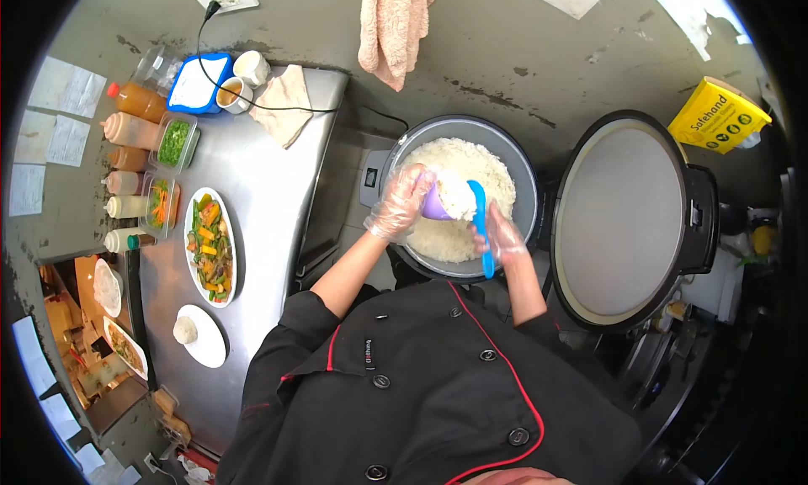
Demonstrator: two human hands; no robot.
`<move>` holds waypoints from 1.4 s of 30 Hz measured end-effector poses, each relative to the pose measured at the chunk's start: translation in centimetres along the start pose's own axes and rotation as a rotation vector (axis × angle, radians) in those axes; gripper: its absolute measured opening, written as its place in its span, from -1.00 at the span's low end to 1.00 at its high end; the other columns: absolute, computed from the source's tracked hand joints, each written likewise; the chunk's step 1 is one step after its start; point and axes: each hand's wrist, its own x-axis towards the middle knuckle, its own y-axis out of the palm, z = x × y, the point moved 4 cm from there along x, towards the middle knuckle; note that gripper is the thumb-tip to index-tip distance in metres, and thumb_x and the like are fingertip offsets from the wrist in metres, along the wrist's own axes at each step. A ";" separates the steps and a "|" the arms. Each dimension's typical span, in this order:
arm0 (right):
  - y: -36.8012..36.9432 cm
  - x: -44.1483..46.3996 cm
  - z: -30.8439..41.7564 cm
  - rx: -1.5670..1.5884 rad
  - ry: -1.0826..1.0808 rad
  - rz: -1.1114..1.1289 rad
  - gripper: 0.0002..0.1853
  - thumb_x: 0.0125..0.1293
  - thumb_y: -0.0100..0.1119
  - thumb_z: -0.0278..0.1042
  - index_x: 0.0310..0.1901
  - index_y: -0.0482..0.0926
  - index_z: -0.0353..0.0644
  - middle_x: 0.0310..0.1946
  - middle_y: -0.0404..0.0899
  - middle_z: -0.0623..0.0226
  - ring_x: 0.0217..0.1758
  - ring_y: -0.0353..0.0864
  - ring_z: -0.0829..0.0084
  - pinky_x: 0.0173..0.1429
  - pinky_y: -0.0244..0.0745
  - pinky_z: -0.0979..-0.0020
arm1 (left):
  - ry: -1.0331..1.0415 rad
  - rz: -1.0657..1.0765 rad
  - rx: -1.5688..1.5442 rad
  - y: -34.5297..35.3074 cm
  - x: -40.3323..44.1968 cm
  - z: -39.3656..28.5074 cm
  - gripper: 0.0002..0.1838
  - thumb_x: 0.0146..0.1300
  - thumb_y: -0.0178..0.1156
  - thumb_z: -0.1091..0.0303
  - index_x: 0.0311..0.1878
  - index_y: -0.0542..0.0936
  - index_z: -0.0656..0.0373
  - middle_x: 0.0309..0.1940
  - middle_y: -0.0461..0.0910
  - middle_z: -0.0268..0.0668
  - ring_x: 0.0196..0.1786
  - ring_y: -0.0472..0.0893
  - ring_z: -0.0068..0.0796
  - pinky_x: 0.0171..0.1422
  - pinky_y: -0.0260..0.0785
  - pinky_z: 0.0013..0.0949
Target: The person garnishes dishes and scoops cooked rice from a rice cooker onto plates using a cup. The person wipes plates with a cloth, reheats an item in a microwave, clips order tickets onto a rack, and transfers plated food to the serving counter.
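Observation:
Both of my hands wear clear plastic gloves over a large round cooker [528,161] full of white rice [446,241]. My left hand [404,201] is wrapped round a small purple bowl [434,204], tilted and heaped with rice. In my right hand [502,237] is a blue paddle [481,216], held upright against the rice at the bowl's right side. The cooker's round lid [619,220] stands open on the right.
A steel counter [278,174] on the left bears an oval plate of vegetables [210,248], a white plate with a rice mound [206,338], tubs, cups and several sauce bottles [130,130]. A towel [394,31] hangs ahead; a yellow glove box [718,115] is at the upper right.

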 end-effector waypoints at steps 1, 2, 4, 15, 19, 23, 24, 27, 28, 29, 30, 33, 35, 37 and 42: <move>1.6 -1.6 -1.0 0.307 0.080 0.164 -0.58 0.35 -0.12 0.19 -0.25 0.41 -0.04 -0.59 0.35 0.41 -0.61 0.27 0.57 -0.63 0.13 0.56 | -0.022 -0.035 0.004 0.4 0.0 0.6 -0.78 0.35 -0.01 0.31 -0.33 0.47 0.27 -0.47 0.47 -0.01 -0.37 0.45 0.01 -0.25 0.28 -0.11; 2.0 -2.2 -1.6 0.386 0.075 0.211 -0.60 0.34 -0.10 0.17 -0.25 0.39 -0.04 -0.59 0.34 0.41 -0.63 0.25 0.57 -0.64 0.10 0.56 | -0.048 -0.023 0.021 0.9 0.1 0.9 -0.77 0.36 -0.03 0.30 -0.32 0.48 0.27 -0.47 0.47 -0.02 -0.37 0.45 0.01 -0.24 0.29 -0.13; 3.0 -3.2 -2.7 0.547 0.064 0.303 -0.64 0.34 -0.04 0.14 -0.26 0.37 -0.02 -0.60 0.34 0.41 -0.67 0.22 0.57 -0.68 0.05 0.58 | -0.104 0.007 0.057 1.7 0.0 1.3 -0.74 0.38 -0.06 0.29 -0.32 0.50 0.27 -0.47 0.48 -0.02 -0.36 0.47 -0.01 -0.22 0.32 -0.15; 4.8 -3.5 -2.8 -0.442 -0.705 -0.219 -0.71 0.41 -0.07 -0.33 -0.47 0.42 -0.25 -0.68 0.36 0.54 -0.61 0.25 0.76 -0.56 0.15 0.62 | 0.554 0.210 0.328 3.2 2.1 -1.6 -0.80 0.22 -0.05 0.46 -0.14 0.47 0.30 -0.29 0.52 -0.04 -0.26 0.48 -0.01 -0.09 0.33 -0.09; 3.9 -2.0 -2.7 -0.573 -0.823 -0.230 -0.77 0.38 -0.04 -0.39 -0.15 0.55 -0.37 -0.60 0.35 0.56 -0.53 0.22 0.74 -0.43 0.24 0.59 | 0.468 0.291 0.157 3.4 3.7 -2.2 -0.81 0.27 -0.08 0.37 -0.30 0.49 0.24 -0.46 0.49 -0.06 -0.35 0.46 -0.01 -0.22 0.30 -0.08; 0.6 -4.6 0.7 -0.680 -0.421 0.021 -0.63 0.37 -0.03 -0.34 0.18 0.42 -0.21 -0.45 0.46 0.50 -0.45 0.32 0.71 -0.35 0.33 0.57 | 0.051 0.433 -0.049 4.0 3.8 1.2 -0.76 0.30 -0.12 0.31 -0.39 0.46 0.22 -0.50 0.47 -0.05 -0.38 0.43 0.00 -0.26 0.26 -0.10; -0.4 -5.6 1.2 -0.580 -0.432 0.092 -0.58 0.36 0.00 -0.35 0.24 0.35 -0.19 -0.45 0.45 0.50 -0.46 0.31 0.71 -0.37 0.32 0.57 | 0.240 0.312 -0.001 3.6 3.8 0.3 -0.73 0.32 -0.15 0.30 -0.39 0.45 0.24 -0.51 0.45 -0.03 -0.40 0.41 0.00 -0.27 0.25 -0.13; -2.6 -5.3 2.0 -0.446 -0.654 -0.167 -0.59 0.32 0.06 -0.37 0.18 0.35 -0.23 -0.38 0.49 0.44 -0.40 0.36 0.65 -0.28 0.35 0.55 | 0.548 0.185 0.020 3.3 4.4 -1.2 -0.69 0.35 -0.17 0.26 -0.41 0.44 0.26 -0.52 0.44 -0.02 -0.43 0.38 -0.03 -0.27 0.24 -0.17; -3.4 -4.7 2.0 -0.433 -0.762 -0.304 -0.60 0.31 0.08 -0.37 0.16 0.36 -0.25 -0.36 0.50 0.42 -0.38 0.38 0.62 -0.25 0.37 0.54 | 0.444 0.269 -0.004 3.7 4.4 -1.0 -0.68 0.35 -0.16 0.24 -0.41 0.44 0.26 -0.52 0.44 -0.03 -0.44 0.39 -0.04 -0.27 0.24 -0.17; -3.5 -4.1 2.0 -0.478 -0.793 -0.354 -0.64 0.31 0.08 -0.38 0.12 0.37 -0.26 -0.33 0.51 0.40 -0.35 0.40 0.60 -0.22 0.37 0.53 | 0.342 0.352 -0.027 4.1 4.4 -0.9 -0.67 0.35 -0.15 0.22 -0.41 0.44 0.25 -0.51 0.45 -0.03 -0.44 0.39 -0.05 -0.26 0.24 -0.18; -3.1 -3.3 2.1 -0.523 -0.829 -0.403 -0.67 0.31 0.07 -0.38 0.08 0.38 -0.27 -0.31 0.52 0.39 -0.32 0.42 0.58 -0.18 0.38 0.51 | 0.243 0.434 -0.047 4.5 4.5 -0.8 -0.66 0.35 -0.15 0.20 -0.41 0.45 0.25 -0.51 0.45 -0.03 -0.44 0.39 -0.06 -0.26 0.25 -0.19; 0.1 -3.1 3.1 -0.678 -1.004 -0.492 -0.71 0.33 0.05 -0.39 0.04 0.39 -0.30 -0.26 0.53 0.32 -0.25 0.46 0.54 -0.13 0.39 0.47 | 0.213 0.501 -0.028 4.9 4.4 -1.5 -0.62 0.36 -0.14 0.14 -0.39 0.46 0.26 -0.51 0.45 -0.05 -0.43 0.40 -0.12 -0.25 0.25 -0.20; 1.4 -2.9 3.4 -0.565 -1.021 -0.371 -0.71 0.32 0.05 -0.40 0.04 0.40 -0.29 -0.27 0.54 0.28 -0.25 0.47 0.55 -0.13 0.39 0.48 | 0.016 0.461 -0.078 4.8 4.4 -1.5 -0.54 0.39 -0.16 0.08 -0.45 0.45 0.28 -0.58 0.41 -0.07 -0.48 0.37 -0.17 -0.29 0.24 -0.20; 2.4 -3.2 3.4 -0.536 -0.958 -0.292 -0.76 0.31 0.05 -0.41 -0.01 0.44 -0.25 -0.36 0.54 0.27 -0.32 0.48 0.53 -0.17 0.39 0.45 | -0.123 0.454 -0.061 4.7 4.3 -1.0 -0.50 0.40 -0.17 0.06 -0.49 0.44 0.29 -0.62 0.38 -0.07 -0.52 0.35 -0.18 -0.31 0.23 -0.19; 4.1 -4.9 4.8 -0.905 -1.016 -0.364 -0.83 0.27 0.03 -0.49 -0.10 0.50 -0.21 -0.49 0.55 0.23 -0.46 0.54 0.33 -0.28 0.41 0.38 | -0.220 0.450 -0.087 4.5 4.1 -0.1 -0.49 0.40 -0.17 0.07 -0.55 0.42 0.28 -0.69 0.32 -0.09 -0.58 0.27 -0.21 -0.37 0.19 -0.18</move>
